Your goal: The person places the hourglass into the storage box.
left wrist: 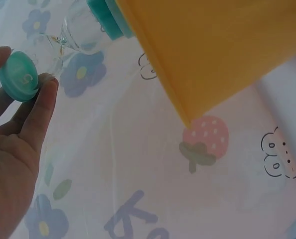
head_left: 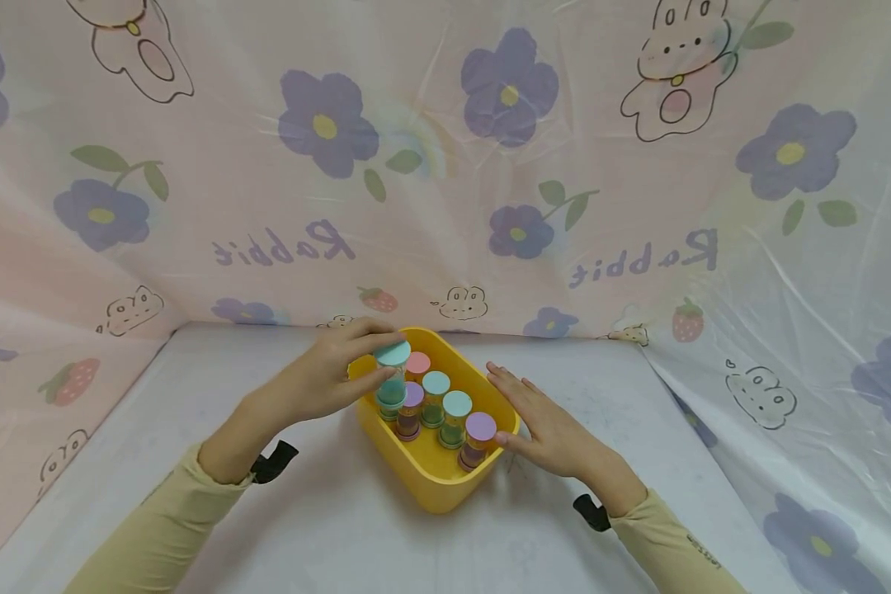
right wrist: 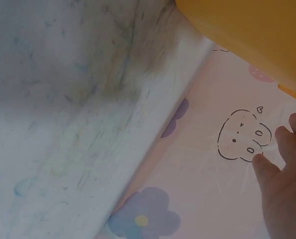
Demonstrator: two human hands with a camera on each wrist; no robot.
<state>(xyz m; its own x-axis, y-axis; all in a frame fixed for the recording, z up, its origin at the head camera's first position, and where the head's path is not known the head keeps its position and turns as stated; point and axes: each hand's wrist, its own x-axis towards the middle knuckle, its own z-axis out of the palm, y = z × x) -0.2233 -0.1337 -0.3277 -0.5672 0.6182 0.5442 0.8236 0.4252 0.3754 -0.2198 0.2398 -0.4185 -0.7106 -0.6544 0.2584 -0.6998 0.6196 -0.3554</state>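
My left hand (head_left: pixel 334 371) grips a teal-capped sand timer (head_left: pixel 392 388) at the left end of a yellow bin (head_left: pixel 438 493). In the left wrist view, thumb and fingers close round its teal end cap (left wrist: pixel 18 77), and the clear glass narrows to a neck. Several other timers stand upright in the bin, among them a pink-capped timer (head_left: pixel 418 363), a light-blue-capped timer (head_left: pixel 457 404) and a purple-capped timer (head_left: pixel 480 427). My right hand (head_left: pixel 545 425) is at the bin's right rim, fingers extended and holding nothing.
The bin stands on a white table (head_left: pixel 304 528), whose surface carries faint marks in the right wrist view. A printed curtain (head_left: pixel 416 181) with flowers and rabbits encloses the back and both sides. Black straps (head_left: pixel 275 462) are on both wrists.
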